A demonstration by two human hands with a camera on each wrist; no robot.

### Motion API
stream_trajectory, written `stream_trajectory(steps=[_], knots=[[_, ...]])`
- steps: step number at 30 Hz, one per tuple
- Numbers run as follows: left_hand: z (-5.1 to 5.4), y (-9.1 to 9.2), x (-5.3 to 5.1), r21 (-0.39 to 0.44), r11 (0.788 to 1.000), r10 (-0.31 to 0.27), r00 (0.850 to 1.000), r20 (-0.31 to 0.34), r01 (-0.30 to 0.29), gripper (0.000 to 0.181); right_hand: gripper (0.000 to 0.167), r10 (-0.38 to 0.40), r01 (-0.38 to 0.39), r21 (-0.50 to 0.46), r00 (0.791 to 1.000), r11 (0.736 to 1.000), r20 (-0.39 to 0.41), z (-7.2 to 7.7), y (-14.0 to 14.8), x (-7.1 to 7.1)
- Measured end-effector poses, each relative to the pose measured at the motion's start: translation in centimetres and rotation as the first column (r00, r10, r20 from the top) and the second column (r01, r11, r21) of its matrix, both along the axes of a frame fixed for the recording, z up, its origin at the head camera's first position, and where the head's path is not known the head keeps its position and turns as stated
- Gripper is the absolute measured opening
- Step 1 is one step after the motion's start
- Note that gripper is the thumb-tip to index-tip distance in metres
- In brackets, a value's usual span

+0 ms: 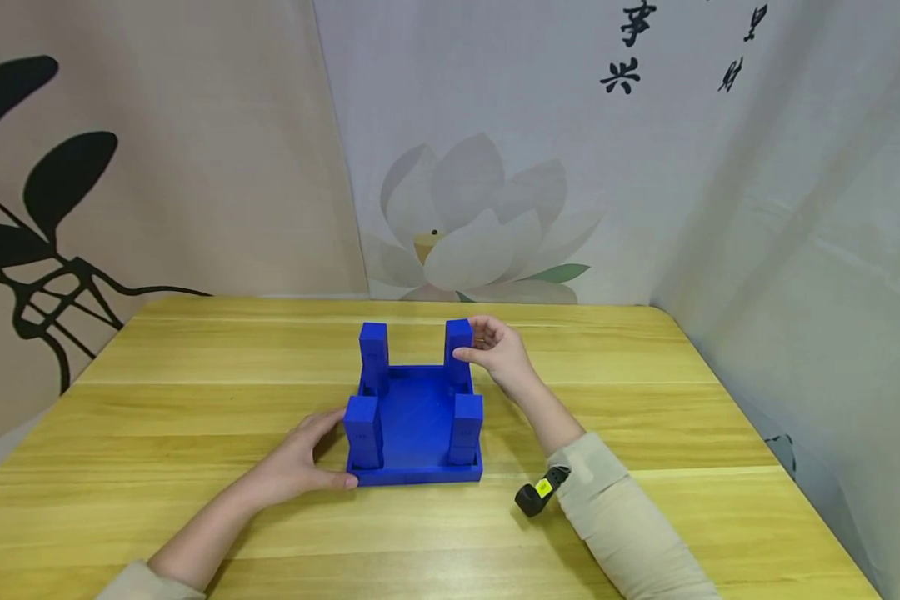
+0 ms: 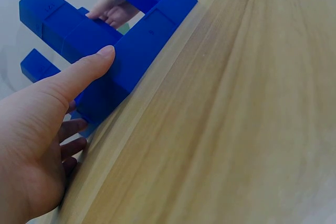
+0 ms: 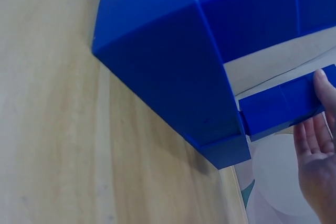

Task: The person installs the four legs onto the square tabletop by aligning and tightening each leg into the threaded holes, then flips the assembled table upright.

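Observation:
A shallow blue tray [image 1: 417,421] lies on the wooden table with a square blue post standing at each corner. My left hand [image 1: 294,468] grips the tray's near left corner; in the left wrist view its thumb [image 2: 86,72] lies on the front wall and the other fingers are partly hidden behind the corner. My right hand [image 1: 504,357] pinches the far right post [image 1: 457,335] near its top, the thumb on the side facing me. In the right wrist view this post [image 3: 281,103] stands at the tray's corner, its lower end partly hidden by the rim.
The near left post [image 1: 363,429], near right post [image 1: 466,427] and far left post [image 1: 374,354] stand upright. A black wrist device [image 1: 542,490] with a yellow label is on the right sleeve. A printed curtain [image 1: 487,150] hangs behind the wooden table [image 1: 217,367].

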State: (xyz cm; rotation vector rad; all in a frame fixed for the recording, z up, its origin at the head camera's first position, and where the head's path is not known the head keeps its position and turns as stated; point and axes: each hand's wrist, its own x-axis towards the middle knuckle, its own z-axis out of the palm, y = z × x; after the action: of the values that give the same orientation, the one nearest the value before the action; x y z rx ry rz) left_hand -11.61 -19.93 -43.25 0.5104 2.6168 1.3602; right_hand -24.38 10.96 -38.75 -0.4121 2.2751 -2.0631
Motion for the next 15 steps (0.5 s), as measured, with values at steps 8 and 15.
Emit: stream_trajectory(steps=[8, 15], knots=[[-0.2, -0.1, -0.1, 0.002, 1.000, 0.002, 1.000, -0.016, -0.002, 0.103, 0.050, 0.184, -0.183, 0.014, 0.981, 0.983, -0.069, 0.4, 1.0, -0.4], [-0.3, -0.1, -0.1, 0.000, 1.000, 0.003, 1.000, -0.007, -0.003, 0.103, 0.054, 0.370, -0.371, 0.012, 0.924, 0.929, -0.093, 0.9, 1.6, -1.1]])
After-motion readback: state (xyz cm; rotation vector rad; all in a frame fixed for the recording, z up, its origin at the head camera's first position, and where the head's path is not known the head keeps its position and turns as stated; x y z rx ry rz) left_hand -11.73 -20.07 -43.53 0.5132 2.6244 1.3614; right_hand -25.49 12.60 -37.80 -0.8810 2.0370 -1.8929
